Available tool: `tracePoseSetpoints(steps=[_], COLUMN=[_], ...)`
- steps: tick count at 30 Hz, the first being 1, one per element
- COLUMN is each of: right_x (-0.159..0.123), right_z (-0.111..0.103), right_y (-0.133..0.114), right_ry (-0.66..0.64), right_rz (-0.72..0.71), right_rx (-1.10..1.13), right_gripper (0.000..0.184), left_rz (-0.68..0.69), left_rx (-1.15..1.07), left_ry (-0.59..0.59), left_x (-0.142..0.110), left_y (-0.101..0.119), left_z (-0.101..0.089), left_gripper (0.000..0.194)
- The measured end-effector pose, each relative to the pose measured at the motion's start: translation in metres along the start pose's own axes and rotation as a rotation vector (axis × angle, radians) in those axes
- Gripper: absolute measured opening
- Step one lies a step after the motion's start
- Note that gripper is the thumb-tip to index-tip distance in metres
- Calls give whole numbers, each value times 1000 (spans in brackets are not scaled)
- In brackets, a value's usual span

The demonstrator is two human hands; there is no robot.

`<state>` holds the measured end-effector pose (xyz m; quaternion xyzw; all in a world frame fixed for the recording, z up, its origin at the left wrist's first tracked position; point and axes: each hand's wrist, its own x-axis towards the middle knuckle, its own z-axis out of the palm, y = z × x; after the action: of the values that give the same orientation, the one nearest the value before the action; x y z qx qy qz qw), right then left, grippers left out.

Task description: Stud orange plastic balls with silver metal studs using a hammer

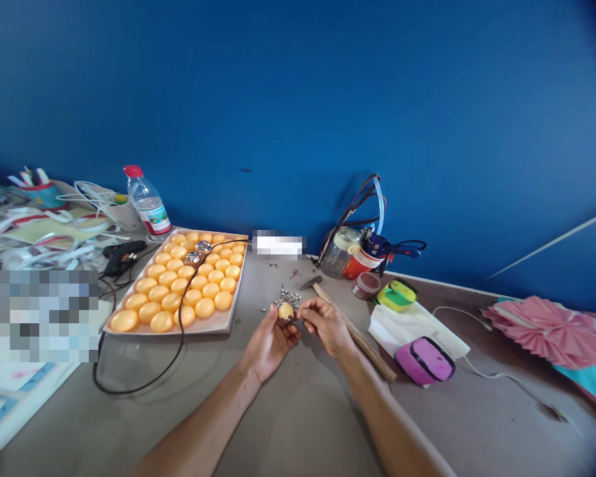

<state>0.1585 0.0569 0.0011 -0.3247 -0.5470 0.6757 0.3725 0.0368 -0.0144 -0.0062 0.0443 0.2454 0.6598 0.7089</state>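
Observation:
My left hand (269, 346) is closed around an orange ball (286, 310) whose lower side bears small shiny silver pieces. At the ball's right side, my right hand (322, 324) has thumb and finger pinched together; whatever is between them is too small to make out. Just behind the ball lies a loose pile of small silver studs (289, 295) on the grey table. A hammer (357, 334) with a wooden handle rests beside my right hand. To the left, a shallow tray (231, 318) holds rows of similar orange balls, with a few silver-covered ones (203, 247) near its far side.
A black cable (181, 331) crosses the tray and loops over the table. Behind it are a water bottle (151, 209) and a glue gun (122, 257). At right stand a clear jar (338, 255), a small brown-filled jar (366, 285), yellow-green (396, 295) and purple cases (424, 361), and pink folded material (539, 331).

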Motion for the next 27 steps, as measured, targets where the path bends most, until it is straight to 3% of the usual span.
tracePoseSetpoints(steps=[12, 27], right_x=[0, -4], right_z=[9, 12], right_y=[-1, 1], right_ry=[14, -14], right_rz=[-151, -77], right_rx=[-253, -264], right_gripper=[3, 4], left_rz=[7, 18], left_rx=[0, 53], left_ry=[23, 8], left_x=[-1, -2], left_y=[0, -1], left_z=[3, 3], left_gripper=[28, 36])
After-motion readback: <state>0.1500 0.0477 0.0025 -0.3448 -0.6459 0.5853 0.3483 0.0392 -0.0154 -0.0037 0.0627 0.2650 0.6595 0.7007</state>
